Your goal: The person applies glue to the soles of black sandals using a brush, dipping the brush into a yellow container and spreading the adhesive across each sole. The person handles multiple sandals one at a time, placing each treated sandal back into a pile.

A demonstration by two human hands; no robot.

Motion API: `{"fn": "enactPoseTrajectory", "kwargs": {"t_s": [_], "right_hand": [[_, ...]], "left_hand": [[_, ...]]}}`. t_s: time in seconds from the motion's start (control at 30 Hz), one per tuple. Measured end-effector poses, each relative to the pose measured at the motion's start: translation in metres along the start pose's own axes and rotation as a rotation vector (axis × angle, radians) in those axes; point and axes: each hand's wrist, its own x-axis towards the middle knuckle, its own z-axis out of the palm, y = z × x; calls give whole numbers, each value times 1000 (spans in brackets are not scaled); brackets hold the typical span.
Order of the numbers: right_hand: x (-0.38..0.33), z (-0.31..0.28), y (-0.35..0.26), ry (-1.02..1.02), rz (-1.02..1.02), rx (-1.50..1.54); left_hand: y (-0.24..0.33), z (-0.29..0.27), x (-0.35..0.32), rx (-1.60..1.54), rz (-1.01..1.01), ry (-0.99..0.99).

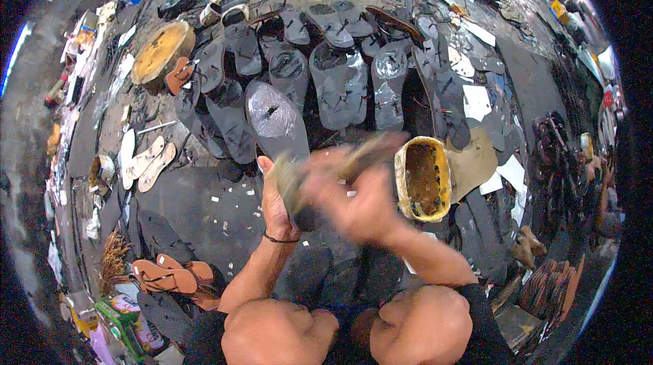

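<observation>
- Here the left hand (275, 205) is gripping a dark sandal sole (275, 124) at its near end; it probably bends, light and floppy.
- The right hand (354, 195), blurred, is closing on a brush (371, 151) just beside it.

I am wearing a thin dark cord bracelet (280, 238) around my left wrist, at about seven o'clock from my left hand (275, 195). My right hand (354, 202) is showing blurred. My forearms are going bare, and dark shorts are covering my thighs above bare knees.
</observation>
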Motion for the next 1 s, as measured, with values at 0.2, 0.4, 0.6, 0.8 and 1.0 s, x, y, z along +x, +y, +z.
{"fn": "enactPoseTrajectory", "kwargs": {"t_s": [0.2, 0.4, 0.6, 0.8, 1.0], "right_hand": [[-1, -3, 43, 44, -410, -440], [-4, 4, 33, 24, 144, -201], [-26, 6, 32, 95, 153, -3], [-44, -43, 73, 91, 130, -424], [-67, -140, 104, 574, 157, -933]], "left_hand": [[21, -5, 4, -94, -7, 159], [13, -28, 3, -18, -180, -47], [36, -40, 51, -110, -135, -60], [70, -75, 100, 40, 265, 434], [12, -185, -60, 950, 423, 456]]}}
